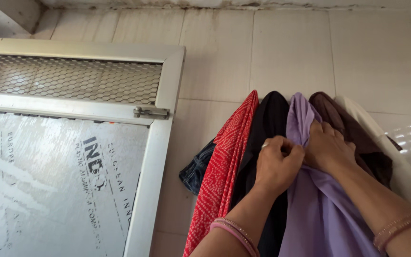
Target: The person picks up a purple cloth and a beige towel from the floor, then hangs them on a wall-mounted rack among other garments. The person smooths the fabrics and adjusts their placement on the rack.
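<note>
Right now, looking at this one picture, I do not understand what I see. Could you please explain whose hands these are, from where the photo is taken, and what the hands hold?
There is no machine here. A person wears a camera on the head, so the single picture shows that person's own two bare hands from above and behind.

The left hand and the right hand both grip a lilac cloth near its top, where it hangs on a tiled wall. Each wrist wears bangles.

Other garments hang beside it: a red dotted cloth, a black garment, a brown garment and a bit of denim behind the red one. What they hang from is hidden.

On the left stands a metal-framed door with a mesh panel on top and a small latch.
</note>
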